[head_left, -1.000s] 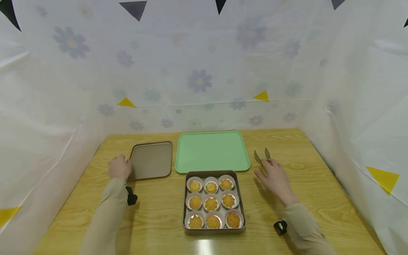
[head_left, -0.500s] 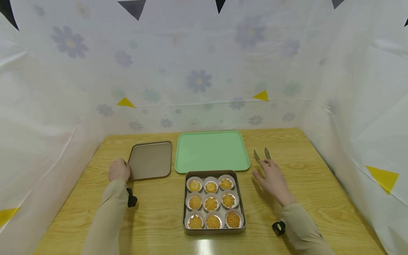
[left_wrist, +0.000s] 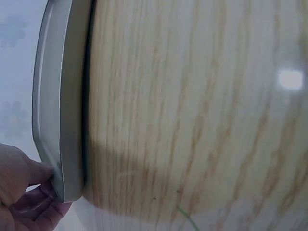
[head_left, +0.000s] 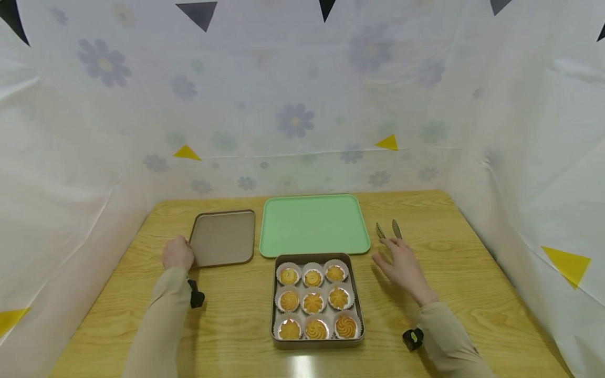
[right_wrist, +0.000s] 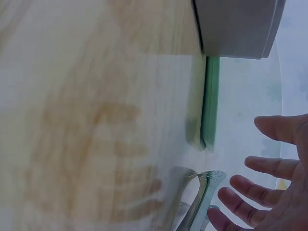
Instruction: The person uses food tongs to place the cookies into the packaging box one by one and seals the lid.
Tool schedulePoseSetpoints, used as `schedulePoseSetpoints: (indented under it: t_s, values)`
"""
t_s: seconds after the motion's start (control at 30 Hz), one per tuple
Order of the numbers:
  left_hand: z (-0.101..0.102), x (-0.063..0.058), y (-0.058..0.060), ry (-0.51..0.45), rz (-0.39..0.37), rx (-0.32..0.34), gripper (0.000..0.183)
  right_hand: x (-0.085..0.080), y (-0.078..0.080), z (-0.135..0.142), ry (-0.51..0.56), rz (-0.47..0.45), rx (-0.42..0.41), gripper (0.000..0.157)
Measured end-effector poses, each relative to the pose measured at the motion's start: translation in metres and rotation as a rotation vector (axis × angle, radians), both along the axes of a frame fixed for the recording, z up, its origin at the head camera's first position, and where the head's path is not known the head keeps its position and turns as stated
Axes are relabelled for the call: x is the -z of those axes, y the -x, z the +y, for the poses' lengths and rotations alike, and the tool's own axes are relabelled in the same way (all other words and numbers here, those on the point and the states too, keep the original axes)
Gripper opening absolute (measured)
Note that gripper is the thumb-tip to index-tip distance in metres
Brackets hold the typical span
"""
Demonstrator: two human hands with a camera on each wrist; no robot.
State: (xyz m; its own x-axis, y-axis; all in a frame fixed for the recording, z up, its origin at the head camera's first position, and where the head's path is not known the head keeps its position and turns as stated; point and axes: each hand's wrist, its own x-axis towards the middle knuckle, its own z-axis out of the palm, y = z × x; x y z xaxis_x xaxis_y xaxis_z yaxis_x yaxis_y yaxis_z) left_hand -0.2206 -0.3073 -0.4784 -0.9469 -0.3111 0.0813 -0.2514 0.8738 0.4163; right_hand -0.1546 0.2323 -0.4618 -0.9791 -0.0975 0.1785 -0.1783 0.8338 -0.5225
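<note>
My left hand (head_left: 178, 253) pinches the near-left corner of a shallow brown metal baking tray (head_left: 223, 238). In the left wrist view, the thumb lies on the tray's rim and the other fingers curl below its corner. My right hand (head_left: 403, 266) hovers with spread fingers just above metal tongs (head_left: 396, 229), holding nothing. The hand hides the near part of the tongs in the head view. In the right wrist view, the perforated tips of the tongs (right_wrist: 211, 176) show beyond the fingertips.
A deeper square pan (head_left: 319, 343) with several piped cookies (head_left: 313, 303) in white paper cups stands at the front middle. Behind it lies a flat green tray (head_left: 314, 224). Floral sheeting (head_left: 296, 121) surrounds the wooden table (head_left: 236, 315) at the back and sides.
My left fingers have closed on the baking tray's corner, and that hand has lowered slightly. My right hand has shifted slightly left, near the tongs. The cookie pan and green tray stay put.
</note>
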Motion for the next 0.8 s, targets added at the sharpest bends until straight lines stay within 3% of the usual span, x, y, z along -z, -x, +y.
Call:
schedulePoseSetpoints:
  t_s: [0.17,0.33,0.57,0.7,0.8]
  values:
    - [0.001,-0.006,-0.002,-0.115,0.032,-0.024,0.031,-0.002,0.0,0.0,0.061,0.011,-0.009,0.048]
    - [0.005,-0.017,-0.003,-0.332,0.068,-0.134,0.04,0.0,0.003,0.003,0.179,-0.039,-0.038,0.048]
    - [0.018,-0.032,0.003,-0.543,0.23,-0.273,0.042,-0.002,0.005,0.004,0.409,-0.17,-0.045,0.055]
    - [0.034,-0.043,0.01,-0.664,0.347,-0.274,0.043,-0.005,0.005,0.0,0.489,-0.221,-0.06,0.054]
    - [0.049,-0.053,0.014,-0.768,0.368,-0.226,0.045,-0.008,0.006,-0.004,0.587,-0.283,-0.079,0.056]
